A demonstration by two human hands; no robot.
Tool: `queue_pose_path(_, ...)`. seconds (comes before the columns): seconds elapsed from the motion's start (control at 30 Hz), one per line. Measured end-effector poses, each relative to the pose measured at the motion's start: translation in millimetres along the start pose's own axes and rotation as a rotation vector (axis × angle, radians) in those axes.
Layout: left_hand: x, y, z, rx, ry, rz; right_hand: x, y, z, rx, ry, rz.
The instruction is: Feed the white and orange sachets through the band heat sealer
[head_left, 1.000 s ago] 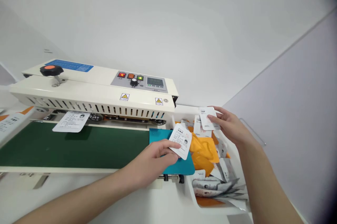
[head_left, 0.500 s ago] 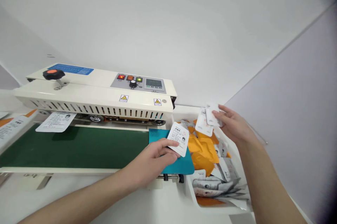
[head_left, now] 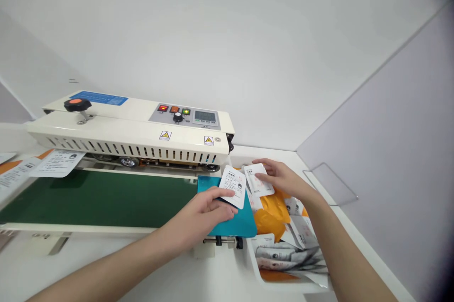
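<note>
Hands (head_left: 207, 207) (head_left: 283, 178) by bin (head_left: 291, 288) of apparent pouches (head_left: 271, 219)

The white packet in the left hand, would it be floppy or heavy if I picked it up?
The white packet is probably fairly stiff: it sticks out past the left hand without drooping. It's likely light, since it looks thin. Being flat, it shouldn't roll.

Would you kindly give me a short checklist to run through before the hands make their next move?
1. Left hand gripping a white rectangular printed pouch, over the flat teal plate: ok.
2. Right hand gripping a second white printed pouch: ok.
3. Square red switch and square green switch lit: ok.
4. Grey-framed digital display readable: cannot tell, too blurred.
5. Third white printed pouch, at the dark green belt's left end, clear of the cream slotted metal cover: not ok, its upper edge reaches it.
</note>
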State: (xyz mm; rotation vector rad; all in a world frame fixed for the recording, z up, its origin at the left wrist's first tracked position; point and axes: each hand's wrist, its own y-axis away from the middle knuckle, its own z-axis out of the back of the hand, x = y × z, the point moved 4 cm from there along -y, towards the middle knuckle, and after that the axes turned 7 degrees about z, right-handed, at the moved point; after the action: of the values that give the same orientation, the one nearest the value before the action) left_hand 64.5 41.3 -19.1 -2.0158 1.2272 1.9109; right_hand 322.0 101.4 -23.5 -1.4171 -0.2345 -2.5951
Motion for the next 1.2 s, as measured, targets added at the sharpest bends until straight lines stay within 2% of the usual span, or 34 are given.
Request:
queue_pose_path(0.2, 2.2, 0.5, 0.6, -0.005, 0.064, 0.022, 1.1, -0.2, 5.0, -0.071, -0.017, 0.033)
queue_pose_path(0.43, 8.5, -2.6, 4.2, 0.023, 0.179, 0.023, 3.7, 0.3, 3.7, -0.046, -0.073, 0.078)
queue_pose_path(0.67, 4.1, 2.3, -0.7, -0.06, 0.046, -0.013, 8.9, 2.5, 7.4, -0.097, -0.065, 0.064)
queue_pose_path(0.93, 7.4, 0.3, 7.1, -0.06, 0.122, -0.005, 5.1, 1.2, 6.4, -0.074, -0.057, 0.078)
queue_pose_path(1.2, 7.6, 3.0, 6.7, -0.163, 0.231, -0.035, 3.8, -0.5, 10.9, -0.13, 0.017, 0.128)
